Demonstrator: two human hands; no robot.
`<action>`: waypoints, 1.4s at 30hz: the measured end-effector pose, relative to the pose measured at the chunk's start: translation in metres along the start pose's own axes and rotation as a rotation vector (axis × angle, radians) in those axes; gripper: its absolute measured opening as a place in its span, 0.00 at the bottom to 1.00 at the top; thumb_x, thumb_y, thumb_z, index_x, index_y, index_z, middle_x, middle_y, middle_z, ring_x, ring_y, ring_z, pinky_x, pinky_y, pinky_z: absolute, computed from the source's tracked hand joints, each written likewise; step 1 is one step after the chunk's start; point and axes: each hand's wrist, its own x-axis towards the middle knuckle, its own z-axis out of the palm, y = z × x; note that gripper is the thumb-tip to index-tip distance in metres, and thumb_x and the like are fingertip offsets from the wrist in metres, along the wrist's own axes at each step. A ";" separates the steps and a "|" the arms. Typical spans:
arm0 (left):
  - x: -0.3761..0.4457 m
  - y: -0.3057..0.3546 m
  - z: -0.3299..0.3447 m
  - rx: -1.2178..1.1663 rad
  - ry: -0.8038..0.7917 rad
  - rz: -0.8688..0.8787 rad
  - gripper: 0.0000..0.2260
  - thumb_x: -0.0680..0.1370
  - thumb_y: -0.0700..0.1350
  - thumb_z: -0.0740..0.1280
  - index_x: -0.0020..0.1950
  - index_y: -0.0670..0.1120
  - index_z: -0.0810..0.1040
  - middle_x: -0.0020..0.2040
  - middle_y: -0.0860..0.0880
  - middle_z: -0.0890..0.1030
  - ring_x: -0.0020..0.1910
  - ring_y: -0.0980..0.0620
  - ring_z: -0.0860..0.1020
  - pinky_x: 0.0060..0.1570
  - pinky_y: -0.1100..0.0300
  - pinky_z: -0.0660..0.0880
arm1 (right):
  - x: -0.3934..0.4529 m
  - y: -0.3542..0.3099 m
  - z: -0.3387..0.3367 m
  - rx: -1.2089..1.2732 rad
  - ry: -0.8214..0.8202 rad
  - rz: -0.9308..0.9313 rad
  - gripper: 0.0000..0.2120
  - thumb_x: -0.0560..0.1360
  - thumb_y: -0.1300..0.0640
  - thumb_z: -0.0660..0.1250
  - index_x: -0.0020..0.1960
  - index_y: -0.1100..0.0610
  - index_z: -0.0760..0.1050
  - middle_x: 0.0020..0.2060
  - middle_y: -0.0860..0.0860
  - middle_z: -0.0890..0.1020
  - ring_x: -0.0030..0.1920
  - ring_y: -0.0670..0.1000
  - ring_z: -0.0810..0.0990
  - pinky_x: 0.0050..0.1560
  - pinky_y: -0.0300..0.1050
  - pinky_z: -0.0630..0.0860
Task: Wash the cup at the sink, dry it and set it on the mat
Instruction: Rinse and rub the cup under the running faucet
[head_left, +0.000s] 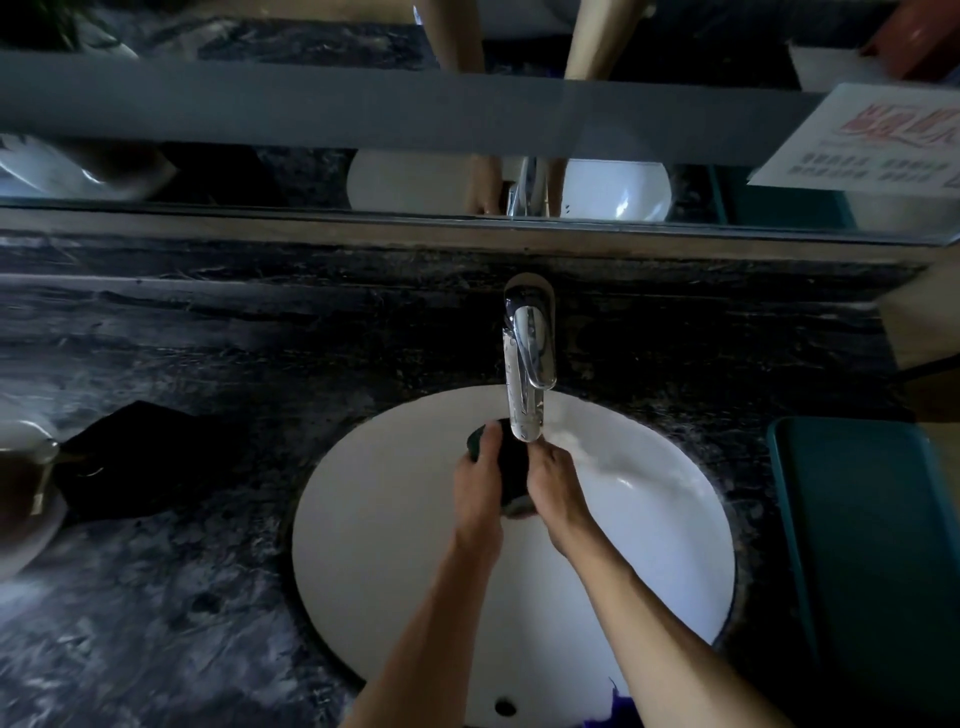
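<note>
A dark cup (511, 470) is held over the white sink basin (395, 519), right under the chrome faucet spout (525, 410). My left hand (480, 491) wraps its left side, thumb near the rim. My right hand (556, 486) grips it from the right. The two hands hide most of the cup. A teal mat (872, 530) lies on the counter to the right of the sink. A dark folded cloth (140, 462) lies on the counter to the left.
The counter (182, 613) is dark marble. A glass vessel on a white dish (23, 488) stands at the far left edge. A mirror (311, 171) runs along the back wall, with a printed sign (878, 140) at the upper right.
</note>
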 end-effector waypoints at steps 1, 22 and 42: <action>0.000 0.003 -0.002 -0.044 -0.044 -0.082 0.19 0.81 0.57 0.66 0.54 0.41 0.84 0.44 0.43 0.86 0.43 0.44 0.85 0.36 0.53 0.81 | 0.002 0.002 0.000 0.014 -0.001 0.016 0.17 0.82 0.44 0.56 0.52 0.52 0.80 0.56 0.61 0.84 0.56 0.64 0.83 0.55 0.65 0.83; -0.001 -0.005 0.009 0.060 -0.007 0.046 0.22 0.85 0.60 0.56 0.48 0.46 0.81 0.40 0.47 0.83 0.40 0.49 0.81 0.42 0.54 0.79 | -0.004 0.005 -0.002 -0.109 0.192 -0.178 0.15 0.85 0.54 0.56 0.56 0.60 0.80 0.54 0.61 0.84 0.56 0.63 0.81 0.47 0.47 0.71; 0.003 0.001 0.006 -0.016 0.049 0.020 0.25 0.88 0.52 0.48 0.39 0.44 0.75 0.30 0.50 0.78 0.28 0.55 0.77 0.25 0.66 0.73 | -0.012 0.007 0.002 -0.213 0.024 -0.295 0.23 0.82 0.46 0.64 0.75 0.51 0.70 0.66 0.54 0.80 0.66 0.55 0.78 0.63 0.50 0.75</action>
